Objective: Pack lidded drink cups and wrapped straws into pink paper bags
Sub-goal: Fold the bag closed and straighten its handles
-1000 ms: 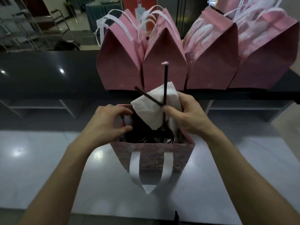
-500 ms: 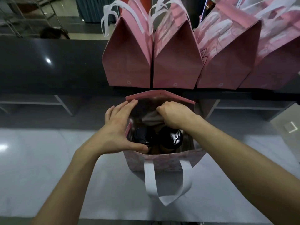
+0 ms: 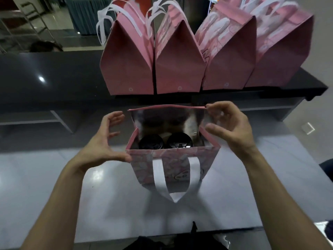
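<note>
An open pink paper bag [image 3: 142,164] stands on the grey worktop [image 3: 108,204], its white handle [image 3: 159,179] hanging down the front. Inside it are two cups with black lids, the left cup [image 3: 151,142] and the right cup [image 3: 179,141], side by side. No straws or napkin show in the bag. My left hand [image 3: 100,143] is spread beside the bag's left side, thumb touching the front left corner. On the right side, my right hand [image 3: 232,129] has loosely curved fingers, the fingertips at the back right corner of the rim. Neither hand grips anything.
Several closed pink bags [image 3: 129,65] with white handles stand in a row on the raised dark counter [image 3: 54,78] just behind the open bag. A person's head [image 3: 46,46] shows beyond that counter at the left.
My right hand pushed the napkin and dark straws down into the bag, then came out. Both hands have moved out to the bag's sides.
</note>
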The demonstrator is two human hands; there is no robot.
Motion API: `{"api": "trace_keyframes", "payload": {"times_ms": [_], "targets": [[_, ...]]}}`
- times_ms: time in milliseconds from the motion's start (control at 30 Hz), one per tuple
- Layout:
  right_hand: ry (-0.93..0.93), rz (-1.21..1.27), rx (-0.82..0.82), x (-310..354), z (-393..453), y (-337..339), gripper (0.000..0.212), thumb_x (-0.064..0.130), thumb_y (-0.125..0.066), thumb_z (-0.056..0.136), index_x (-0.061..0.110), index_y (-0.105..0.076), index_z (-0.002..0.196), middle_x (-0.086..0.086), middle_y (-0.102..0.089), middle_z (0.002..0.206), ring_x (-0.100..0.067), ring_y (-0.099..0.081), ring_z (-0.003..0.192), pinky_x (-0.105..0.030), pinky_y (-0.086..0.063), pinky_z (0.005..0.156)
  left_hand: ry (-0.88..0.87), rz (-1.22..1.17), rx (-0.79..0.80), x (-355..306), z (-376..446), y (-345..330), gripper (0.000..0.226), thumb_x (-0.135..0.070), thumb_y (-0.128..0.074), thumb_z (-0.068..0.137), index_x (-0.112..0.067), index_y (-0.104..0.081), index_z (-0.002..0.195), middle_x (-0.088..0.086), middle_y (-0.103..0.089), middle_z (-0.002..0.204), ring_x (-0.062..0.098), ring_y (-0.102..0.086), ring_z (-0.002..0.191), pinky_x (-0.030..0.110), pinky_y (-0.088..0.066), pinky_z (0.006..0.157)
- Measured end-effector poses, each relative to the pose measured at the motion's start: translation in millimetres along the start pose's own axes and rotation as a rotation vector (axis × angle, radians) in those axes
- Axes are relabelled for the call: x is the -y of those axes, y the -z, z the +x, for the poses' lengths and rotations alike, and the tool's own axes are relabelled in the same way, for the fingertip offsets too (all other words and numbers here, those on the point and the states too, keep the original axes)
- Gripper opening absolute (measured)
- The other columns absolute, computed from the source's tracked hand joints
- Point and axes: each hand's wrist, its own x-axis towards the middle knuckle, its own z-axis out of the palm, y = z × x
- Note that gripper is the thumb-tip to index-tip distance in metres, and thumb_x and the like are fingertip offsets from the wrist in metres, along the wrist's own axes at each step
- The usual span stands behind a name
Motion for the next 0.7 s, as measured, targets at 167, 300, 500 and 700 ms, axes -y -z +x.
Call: {"api": "trace_keyframes", "payload": {"times_ms": [167, 300, 500, 700], "targets": [[-0.383, -0.063, 0.348, -40.3, -16.9, 36.8, 0.116, 0.044, -0.1, 0.057, 0.039, -0.031, 0.151, 0.013, -0.025, 0.172, -0.014, -0.022, 0.163, -0.042, -0.021, 0.135, 0.078, 0.011, 0.207, 13.7, 9.6, -8.6, 0.168, -0.046, -0.113, 0.045, -0.069, 0.008, 0.16, -0.03, -0.003, 0.177, -0.011, -0.015, 0.158, 0.038, -0.026, 0.128], [-0.444, -0.168, 0.425, -57.6, 5.4, 33.1, 0.15, 0.045, -0.101, 0.055, 0.044, 0.0, 0.167, 0.011, -0.006, 0.179, -0.011, -0.006, 0.165, -0.051, -0.012, 0.136, 0.067, -0.035, 0.243, 11.9, 28.8, -15.6, 0.163, -0.04, -0.111, 0.049, -0.066, 0.004, 0.162, -0.026, -0.013, 0.175, -0.003, -0.018, 0.162, 0.033, -0.031, 0.127], [-0.422, -0.225, 0.434, -71.7, 40.7, 34.1, 0.157, 0.056, -0.108, 0.052, 0.064, 0.004, 0.162, 0.009, -0.024, 0.174, -0.016, -0.022, 0.162, -0.052, -0.021, 0.134, 0.104, -0.057, 0.127, 11.9, 49.8, -13.4, 0.134, -0.046, -0.109, 0.048, -0.048, -0.035, 0.16, -0.007, -0.049, 0.154, 0.014, -0.052, 0.144, 0.035, -0.06, 0.105], [-0.4, -0.249, 0.421, -71.4, 60.2, 29.1, 0.162, 0.062, -0.107, 0.047, 0.065, 0.007, 0.162, 0.006, -0.004, 0.182, -0.024, -0.009, 0.167, -0.054, -0.014, 0.134, 0.121, -0.092, 0.146, 15.0, 60.2, -14.2, 0.108, -0.045, -0.11, 0.05, -0.045, -0.053, 0.142, -0.013, -0.065, 0.138, 0.012, -0.062, 0.137, 0.031, -0.062, 0.099]]}}
